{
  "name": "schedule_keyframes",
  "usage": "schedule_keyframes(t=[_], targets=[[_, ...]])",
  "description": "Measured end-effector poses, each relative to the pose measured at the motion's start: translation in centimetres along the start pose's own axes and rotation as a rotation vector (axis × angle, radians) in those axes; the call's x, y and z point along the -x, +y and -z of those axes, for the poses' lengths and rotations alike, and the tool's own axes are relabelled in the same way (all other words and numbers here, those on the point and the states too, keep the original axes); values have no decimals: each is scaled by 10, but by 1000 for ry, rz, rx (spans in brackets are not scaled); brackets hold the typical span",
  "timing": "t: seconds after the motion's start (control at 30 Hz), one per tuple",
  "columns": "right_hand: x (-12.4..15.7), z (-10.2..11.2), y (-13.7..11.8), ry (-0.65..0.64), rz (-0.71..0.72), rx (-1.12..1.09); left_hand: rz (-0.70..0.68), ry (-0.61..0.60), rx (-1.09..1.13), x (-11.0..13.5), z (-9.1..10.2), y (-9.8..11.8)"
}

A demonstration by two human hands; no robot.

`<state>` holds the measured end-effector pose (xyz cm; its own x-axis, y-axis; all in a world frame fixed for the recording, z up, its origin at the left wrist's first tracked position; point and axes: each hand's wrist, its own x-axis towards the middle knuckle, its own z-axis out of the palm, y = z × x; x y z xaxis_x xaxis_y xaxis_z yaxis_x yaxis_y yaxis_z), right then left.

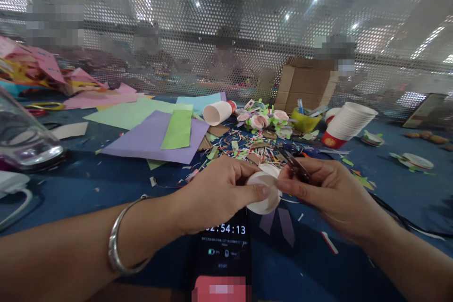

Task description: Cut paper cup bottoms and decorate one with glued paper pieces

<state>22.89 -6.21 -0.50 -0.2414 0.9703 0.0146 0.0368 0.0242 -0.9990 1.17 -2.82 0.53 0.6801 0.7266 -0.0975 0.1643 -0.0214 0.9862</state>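
Observation:
My left hand [226, 186] pinches a round white paper piece [262, 204] between thumb and fingers; it looks like the bottom of a paper cup. Close on the right, my right hand [318, 184] is closed around a pair of dark scissors [296, 164], blades pointing up and left. Its thumb and fingertip reach the edge of the white piece. The scissors' handles are mostly hidden in the palm. Below the hands lie two purple paper strips [286, 226] and a phone [226, 240] showing a timer.
Paper scraps [244, 144] litter the table beyond my hands. Purple paper [141, 139] lies left, near a tipped paper cup [214, 114]. Stacked cups [350, 122], a yellow container [306, 121] and several small paper crafts [260, 120] stand farther back. A clear vessel [28, 137] is at left.

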Motion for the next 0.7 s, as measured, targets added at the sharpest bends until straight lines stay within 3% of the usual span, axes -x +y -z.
schedule_keyframes(t=[0.23, 0.4, 0.47, 0.57, 0.7], targets=[[0, 3, 2, -96, -44, -156, 89, -76, 319, -4, 1, 1], [3, 2, -2, -225, -69, -207, 108, -319, 394, -5, 8, 7], [5, 1, -4, -260, -73, -220, 103, -362, 418, -5, 8, 8], [5, 1, -5, -201, -60, -188, 103, -286, 418, -6, 5, 8], [2, 2, -4, -17, 44, -1, 79, -71, 428, -5, 1, 5]])
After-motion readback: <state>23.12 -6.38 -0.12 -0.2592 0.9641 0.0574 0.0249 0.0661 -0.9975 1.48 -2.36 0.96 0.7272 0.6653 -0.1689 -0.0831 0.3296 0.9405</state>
